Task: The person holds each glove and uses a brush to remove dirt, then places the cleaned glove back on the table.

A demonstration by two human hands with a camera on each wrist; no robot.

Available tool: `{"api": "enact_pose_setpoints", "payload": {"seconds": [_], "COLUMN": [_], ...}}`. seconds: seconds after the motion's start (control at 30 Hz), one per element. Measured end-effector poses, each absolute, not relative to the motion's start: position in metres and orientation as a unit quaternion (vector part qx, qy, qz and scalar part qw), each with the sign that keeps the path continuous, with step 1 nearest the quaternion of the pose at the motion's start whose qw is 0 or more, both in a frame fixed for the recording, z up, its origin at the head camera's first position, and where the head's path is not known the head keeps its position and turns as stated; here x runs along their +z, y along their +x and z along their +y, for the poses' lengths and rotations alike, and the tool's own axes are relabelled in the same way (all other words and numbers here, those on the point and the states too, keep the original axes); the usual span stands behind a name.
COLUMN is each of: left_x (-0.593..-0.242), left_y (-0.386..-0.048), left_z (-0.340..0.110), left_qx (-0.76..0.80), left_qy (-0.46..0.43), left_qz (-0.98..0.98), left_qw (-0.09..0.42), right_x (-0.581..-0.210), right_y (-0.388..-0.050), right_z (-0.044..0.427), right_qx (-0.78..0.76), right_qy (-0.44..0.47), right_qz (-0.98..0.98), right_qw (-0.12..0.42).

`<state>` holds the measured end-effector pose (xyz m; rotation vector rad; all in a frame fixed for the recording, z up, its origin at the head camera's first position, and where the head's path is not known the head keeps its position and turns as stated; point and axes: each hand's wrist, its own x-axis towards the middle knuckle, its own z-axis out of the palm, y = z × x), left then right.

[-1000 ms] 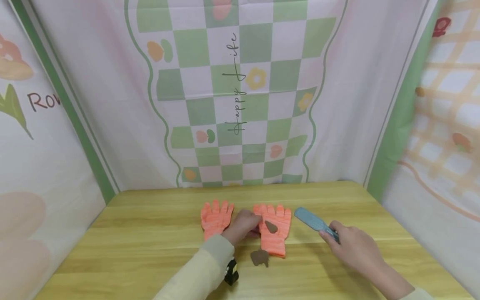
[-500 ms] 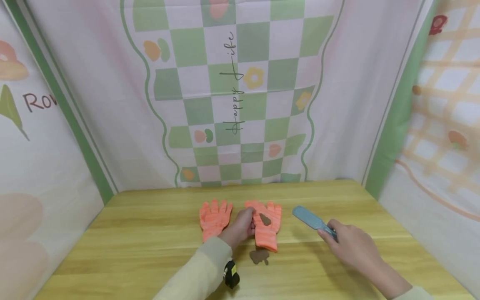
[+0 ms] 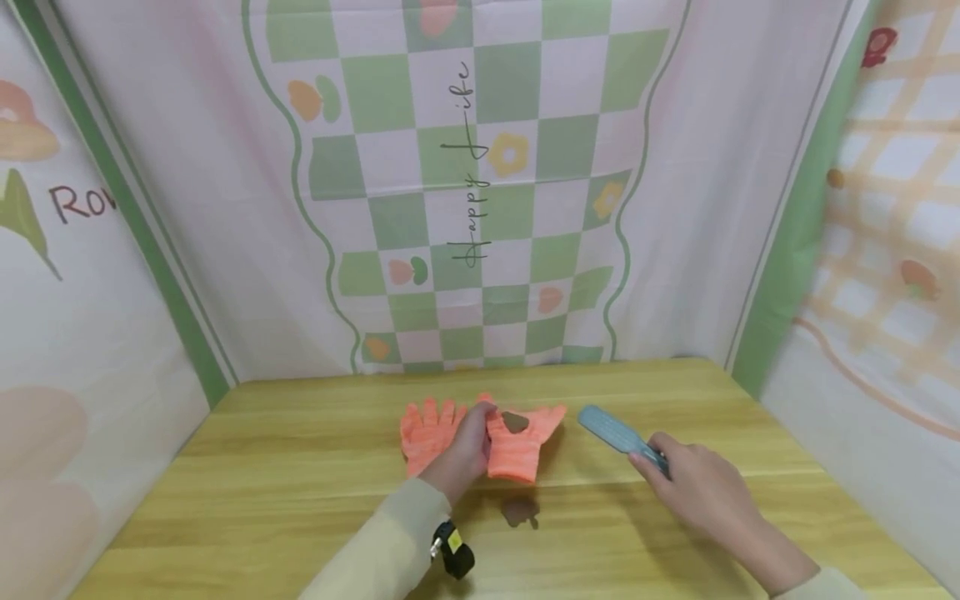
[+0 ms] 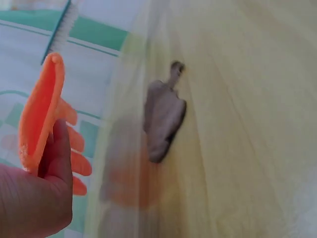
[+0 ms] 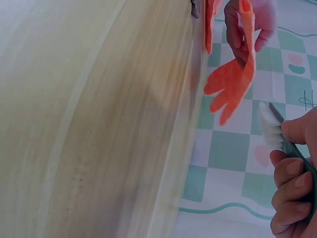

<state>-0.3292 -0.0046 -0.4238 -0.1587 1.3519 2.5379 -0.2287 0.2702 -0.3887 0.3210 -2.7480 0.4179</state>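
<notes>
My left hand (image 3: 470, 442) grips the side of an orange glove (image 3: 514, 450) bearing a brown patch (image 3: 515, 422); the glove is held above the table, its cuff toward me. In the left wrist view the cuff of this glove (image 4: 41, 114) gapes beside the thumb. My right hand (image 3: 701, 487) holds a blue-green brush (image 3: 615, 429) by its handle, to the right of the glove; white bristles (image 5: 270, 126) show in the right wrist view. A second orange glove (image 3: 427, 437) lies flat on the left, partly behind my left hand.
A brown irregular piece (image 3: 519, 512) lies on the wooden table (image 3: 262, 500) in front of the held glove. A black object with a yellow mark (image 3: 453, 550) is at my left wrist. Patterned curtains (image 3: 480, 208) stand behind the table and at both sides.
My left hand has taken hold of the patched glove, lifted it off the table and moved it left, tilting it. The brush has shifted slightly left in my right hand.
</notes>
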Motion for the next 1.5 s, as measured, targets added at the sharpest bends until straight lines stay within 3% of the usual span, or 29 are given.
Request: {"api": "enact_pose_setpoints", "payload": {"seconds": [0.27, 0.63, 1.2, 1.5], "left_x": [-0.412, -0.407, -0.402, -0.402], "left_y": [-0.326, -0.312, -0.289, -0.284], "left_z": [-0.011, -0.032, -0.041, -0.048], "left_qx": [0.917, 0.91, 0.908, 0.903], "left_qy": [-0.086, -0.088, -0.096, -0.052], "left_qz": [0.353, 0.358, 0.365, 0.382], "left_qw": [0.164, 0.188, 0.18, 0.188], "right_x": [-0.381, -0.374, -0.374, -0.377], "right_y": [-0.229, -0.231, -0.233, -0.235], "right_z": [0.262, 0.241, 0.201, 0.179], "right_qx": [0.151, 0.168, 0.207, 0.213], "right_qy": [0.124, 0.166, 0.25, 0.283], "right_qz": [-0.963, -0.944, -0.899, -0.893], "right_qw": [0.184, 0.231, 0.295, 0.277]}}
